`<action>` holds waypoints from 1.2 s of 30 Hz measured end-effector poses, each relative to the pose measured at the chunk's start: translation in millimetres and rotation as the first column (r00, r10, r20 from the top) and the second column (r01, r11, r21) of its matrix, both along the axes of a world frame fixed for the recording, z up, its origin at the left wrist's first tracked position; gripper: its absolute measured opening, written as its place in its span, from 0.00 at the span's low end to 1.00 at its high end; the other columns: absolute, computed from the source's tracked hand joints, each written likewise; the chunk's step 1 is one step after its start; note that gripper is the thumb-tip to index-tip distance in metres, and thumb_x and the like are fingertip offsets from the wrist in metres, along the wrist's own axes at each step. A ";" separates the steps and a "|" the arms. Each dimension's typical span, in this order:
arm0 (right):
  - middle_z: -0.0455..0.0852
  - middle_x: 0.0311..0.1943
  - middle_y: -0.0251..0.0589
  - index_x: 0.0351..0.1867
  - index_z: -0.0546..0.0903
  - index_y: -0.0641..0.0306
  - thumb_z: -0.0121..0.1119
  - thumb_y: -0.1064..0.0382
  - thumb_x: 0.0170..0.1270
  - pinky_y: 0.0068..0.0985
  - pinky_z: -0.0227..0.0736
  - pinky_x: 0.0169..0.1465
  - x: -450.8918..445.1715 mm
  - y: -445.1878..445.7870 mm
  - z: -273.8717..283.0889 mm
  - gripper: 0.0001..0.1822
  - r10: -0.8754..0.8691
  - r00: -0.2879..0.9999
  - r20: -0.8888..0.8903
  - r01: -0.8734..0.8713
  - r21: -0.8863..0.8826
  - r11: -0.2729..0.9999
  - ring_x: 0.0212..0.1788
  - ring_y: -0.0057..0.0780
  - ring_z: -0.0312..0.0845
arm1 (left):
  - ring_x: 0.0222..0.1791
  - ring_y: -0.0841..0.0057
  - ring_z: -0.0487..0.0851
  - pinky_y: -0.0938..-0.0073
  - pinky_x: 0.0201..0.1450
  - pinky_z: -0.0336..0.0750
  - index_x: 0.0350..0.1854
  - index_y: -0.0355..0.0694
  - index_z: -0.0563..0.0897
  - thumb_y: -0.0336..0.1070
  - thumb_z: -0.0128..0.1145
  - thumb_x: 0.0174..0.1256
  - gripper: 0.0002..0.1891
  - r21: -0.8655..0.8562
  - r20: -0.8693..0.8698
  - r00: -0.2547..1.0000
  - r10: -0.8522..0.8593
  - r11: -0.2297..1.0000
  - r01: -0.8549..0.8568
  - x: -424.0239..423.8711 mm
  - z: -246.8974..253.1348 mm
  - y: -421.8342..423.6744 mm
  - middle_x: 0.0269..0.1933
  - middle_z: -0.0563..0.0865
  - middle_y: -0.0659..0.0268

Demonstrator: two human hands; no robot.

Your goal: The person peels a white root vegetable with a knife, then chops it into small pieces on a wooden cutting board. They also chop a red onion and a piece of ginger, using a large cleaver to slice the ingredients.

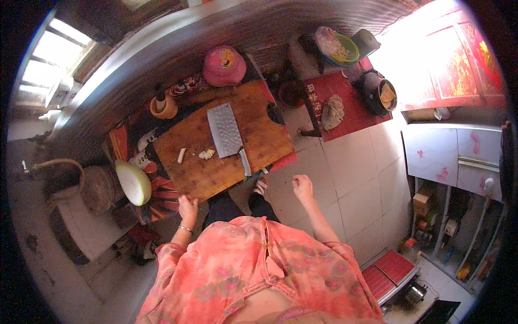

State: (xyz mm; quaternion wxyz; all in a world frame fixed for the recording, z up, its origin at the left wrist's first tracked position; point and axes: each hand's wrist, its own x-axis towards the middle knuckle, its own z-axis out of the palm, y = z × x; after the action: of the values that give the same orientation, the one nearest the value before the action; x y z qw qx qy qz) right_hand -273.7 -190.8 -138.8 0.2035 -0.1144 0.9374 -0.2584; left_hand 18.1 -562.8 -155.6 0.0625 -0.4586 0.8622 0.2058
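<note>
My left hand [188,208] is at the near left corner of a wooden cutting board [259,117], its fingers at the edge; whether it grips the board I cannot tell. My right hand [302,188] hangs over the tiled floor, right of the board, fingers curled, with nothing visible in it. A cleaver [224,129] lies flat on the board, its grey handle towards me. To its left are a small pile of pale slices [206,154] and a short white stick-like piece [181,155]. A large cut pale-green gourd or melon [133,183] rests left of the board.
Behind the board stand a pink lidded container [224,66] and a wooden utensil holder [164,107]. At right, a low red-topped table [352,111] holds a crumpled cloth-like lump [333,112] and a dark pot [379,94]. A green basin [346,48] is farther back. White cabinets [433,152] line the right.
</note>
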 end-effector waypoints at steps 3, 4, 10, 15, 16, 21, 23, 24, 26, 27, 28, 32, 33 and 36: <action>0.84 0.38 0.52 0.39 0.84 0.65 0.60 0.66 0.55 0.32 0.78 0.45 -17.0 23.8 3.4 0.10 0.041 0.995 0.091 -0.048 0.075 0.996 0.39 0.42 0.84 | 0.38 0.53 0.80 0.57 0.40 0.75 0.29 0.37 0.76 0.36 0.67 0.53 0.12 0.226 0.156 0.986 0.056 0.970 -0.091 -10.6 20.1 37.5 0.36 0.79 0.51; 0.84 0.37 0.51 0.39 0.84 0.65 0.60 0.65 0.55 0.32 0.78 0.45 -21.4 28.5 4.3 0.10 0.056 0.993 0.108 -0.065 0.076 0.995 0.39 0.42 0.84 | 0.38 0.53 0.81 0.57 0.40 0.76 0.27 0.37 0.76 0.36 0.67 0.53 0.12 0.207 0.130 0.991 0.011 0.978 -0.038 -15.2 22.9 46.0 0.35 0.80 0.51; 0.86 0.36 0.50 0.39 0.85 0.64 0.60 0.62 0.56 0.31 0.78 0.44 -47.0 27.0 20.6 0.11 0.156 0.969 0.194 -0.166 0.037 0.985 0.37 0.40 0.84 | 0.37 0.52 0.81 0.57 0.39 0.75 0.28 0.38 0.78 0.35 0.65 0.53 0.09 0.242 -0.002 0.988 -0.156 0.958 0.152 -51.4 23.2 49.5 0.33 0.80 0.52; 0.87 0.36 0.47 0.42 0.83 0.66 0.59 0.61 0.60 0.29 0.79 0.38 -72.2 33.7 30.6 0.13 0.096 0.963 0.253 -0.112 0.048 0.993 0.33 0.34 0.84 | 0.34 0.52 0.80 0.57 0.36 0.75 0.28 0.37 0.77 0.35 0.63 0.55 0.09 0.173 -0.227 0.940 -0.256 0.939 0.298 -117.2 34.9 30.8 0.33 0.80 0.53; 0.86 0.36 0.46 0.44 0.83 0.67 0.58 0.61 0.62 0.28 0.79 0.36 -84.5 31.7 36.2 0.13 0.003 0.944 0.329 -0.005 0.006 1.000 0.32 0.32 0.84 | 0.34 0.52 0.80 0.57 0.36 0.74 0.28 0.37 0.76 0.35 0.62 0.56 0.09 0.166 -0.253 0.936 -0.244 0.942 0.291 -127.9 36.7 29.4 0.33 0.80 0.54; 0.84 0.33 0.41 0.49 0.78 0.70 0.54 0.62 0.67 0.23 0.79 0.30 -176.5 26.2 73.8 0.14 -0.237 0.801 0.550 0.420 -0.233 0.877 0.30 0.26 0.81 | 0.34 0.55 0.81 0.60 0.36 0.75 0.30 0.37 0.77 0.35 0.62 0.57 0.08 0.177 -0.370 0.908 -0.197 0.944 0.278 -179.8 61.3 25.7 0.33 0.80 0.55; 0.84 0.34 0.42 0.48 0.77 0.67 0.54 0.61 0.68 0.26 0.80 0.33 -225.6 18.0 91.6 0.13 -0.266 0.751 0.605 0.545 -0.341 0.766 0.32 0.28 0.81 | 0.34 0.57 0.81 0.62 0.36 0.76 0.31 0.37 0.78 0.34 0.62 0.58 0.07 0.177 -0.424 0.893 -0.149 0.954 0.243 -200.5 70.3 27.1 0.33 0.80 0.56; 0.84 0.35 0.42 0.47 0.77 0.66 0.54 0.61 0.68 0.28 0.80 0.35 -252.6 15.0 97.8 0.12 -0.272 0.692 0.669 0.635 -0.384 0.670 0.33 0.30 0.81 | 0.34 0.58 0.82 0.63 0.36 0.76 0.32 0.37 0.79 0.34 0.62 0.58 0.07 0.184 -0.451 0.882 -0.137 0.953 0.241 -212.9 76.5 28.6 0.33 0.80 0.56; 0.83 0.38 0.42 0.47 0.76 0.64 0.54 0.61 0.68 0.30 0.81 0.38 -307.2 12.2 107.4 0.11 -0.276 0.705 0.653 0.651 -0.441 0.618 0.34 0.32 0.81 | 0.33 0.61 0.82 0.64 0.35 0.76 0.34 0.36 0.79 0.33 0.61 0.59 0.07 0.195 -0.496 0.861 -0.112 0.952 0.236 -235.0 90.5 32.9 0.34 0.81 0.57; 0.84 0.38 0.43 0.47 0.76 0.64 0.54 0.61 0.68 0.30 0.81 0.38 -334.0 8.3 110.8 0.11 -0.260 0.720 0.644 0.649 -0.492 0.580 0.34 0.33 0.82 | 0.33 0.62 0.82 0.65 0.35 0.76 0.34 0.36 0.80 0.32 0.61 0.59 0.06 0.198 -0.528 0.845 -0.083 0.956 0.218 -247.3 95.5 36.3 0.34 0.81 0.57; 0.84 0.38 0.43 0.47 0.76 0.64 0.55 0.61 0.68 0.30 0.81 0.38 -360.6 8.4 109.7 0.11 -0.246 0.732 0.635 0.648 -0.539 0.537 0.35 0.33 0.82 | 0.33 0.62 0.83 0.66 0.35 0.77 0.35 0.36 0.80 0.32 0.62 0.59 0.06 0.202 -0.558 0.828 -0.056 0.958 0.202 -259.7 99.9 41.4 0.34 0.81 0.57; 0.84 0.37 0.48 0.46 0.76 0.68 0.56 0.59 0.68 0.29 0.83 0.36 -468.6 2.9 100.2 0.14 -0.296 0.758 0.581 0.641 -0.580 0.503 0.36 0.37 0.83 | 0.32 0.65 0.83 0.70 0.35 0.77 0.35 0.36 0.80 0.31 0.62 0.59 0.06 0.225 -0.570 0.821 0.030 0.967 0.121 -309.8 111.2 69.5 0.34 0.81 0.57; 0.84 0.38 0.49 0.46 0.75 0.69 0.56 0.59 0.68 0.29 0.83 0.36 -489.7 0.1 93.6 0.14 -0.306 0.747 0.590 0.650 -0.552 0.522 0.36 0.38 0.83 | 0.32 0.66 0.83 0.70 0.35 0.77 0.36 0.36 0.80 0.31 0.62 0.59 0.06 0.238 -0.588 0.806 0.066 0.967 0.094 -322.0 115.6 75.3 0.35 0.81 0.57; 0.82 0.39 0.53 0.47 0.74 0.73 0.56 0.58 0.68 0.34 0.84 0.36 -546.5 0.7 67.9 0.17 -0.386 0.695 0.606 0.703 -0.464 0.538 0.36 0.42 0.83 | 0.32 0.69 0.83 0.73 0.35 0.77 0.37 0.35 0.80 0.31 0.63 0.59 0.07 0.271 -0.638 0.758 0.134 0.961 0.059 -364.0 132.0 106.1 0.35 0.81 0.58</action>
State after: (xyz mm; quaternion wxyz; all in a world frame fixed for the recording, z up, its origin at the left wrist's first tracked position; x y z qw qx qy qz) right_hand -820.3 -190.1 -70.9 0.2569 0.1885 0.6946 -0.6450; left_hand -346.0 -456.8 -23.6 -0.1819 -0.3626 0.7834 0.4708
